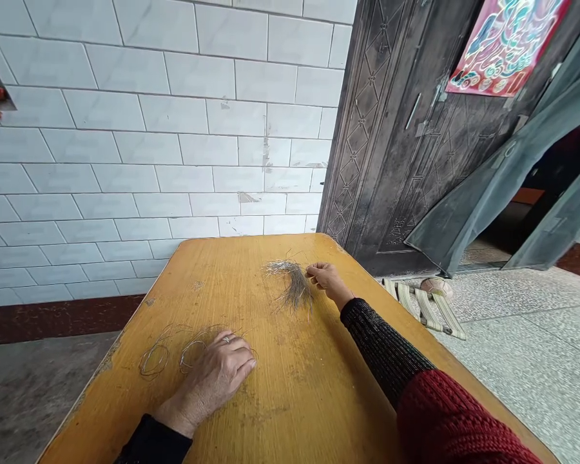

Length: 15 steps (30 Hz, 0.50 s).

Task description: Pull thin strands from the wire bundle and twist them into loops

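On the yellow wooden table lies a bent bundle of thin grey wires (297,287), with loose ends fanning out. My right hand (325,278) is at the bundle's right edge, finger and thumb pinched on what looks like a wire; the strand itself is too fine to follow. Nearer to me, my left hand (222,367), with a ring on one finger, rests palm down with curled fingers on a thin wire loop (186,361). Parts of that loop show on both sides of the hand. Further left lies another wire loop (153,362), untouched.
The worn table (280,399) reaches to a white tiled wall (174,148). Right of it stand a dark carved door (391,161) with a colourful poster (507,48) and a grey-green curtain (493,174). A striped woven thing (425,308) sits on the floor beside the table.
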{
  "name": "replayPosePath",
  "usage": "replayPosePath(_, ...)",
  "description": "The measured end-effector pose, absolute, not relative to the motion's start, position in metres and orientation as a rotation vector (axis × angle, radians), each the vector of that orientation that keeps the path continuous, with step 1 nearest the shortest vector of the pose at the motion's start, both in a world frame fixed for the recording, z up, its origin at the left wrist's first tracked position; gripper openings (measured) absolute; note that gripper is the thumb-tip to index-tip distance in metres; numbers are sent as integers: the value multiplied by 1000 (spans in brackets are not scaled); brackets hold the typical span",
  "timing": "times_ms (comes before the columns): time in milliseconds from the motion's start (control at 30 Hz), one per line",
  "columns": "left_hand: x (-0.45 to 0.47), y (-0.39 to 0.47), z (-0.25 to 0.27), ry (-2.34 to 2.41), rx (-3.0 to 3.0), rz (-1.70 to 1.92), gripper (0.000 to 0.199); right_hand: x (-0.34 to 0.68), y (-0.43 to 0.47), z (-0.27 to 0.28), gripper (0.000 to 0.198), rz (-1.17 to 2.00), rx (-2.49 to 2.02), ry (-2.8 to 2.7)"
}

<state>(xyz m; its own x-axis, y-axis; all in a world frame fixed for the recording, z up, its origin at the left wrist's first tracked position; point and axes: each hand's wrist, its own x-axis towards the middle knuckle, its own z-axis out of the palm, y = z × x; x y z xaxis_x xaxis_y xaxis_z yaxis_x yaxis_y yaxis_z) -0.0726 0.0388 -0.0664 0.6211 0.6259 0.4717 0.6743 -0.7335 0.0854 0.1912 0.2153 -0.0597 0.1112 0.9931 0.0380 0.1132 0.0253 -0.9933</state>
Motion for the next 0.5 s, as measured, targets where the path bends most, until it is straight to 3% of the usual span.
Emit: replayPosePath(500, -73, 39, -68, -1110, -2731, -725, 22, 197, 221, -58, 15, 1169, -1251, -1011)
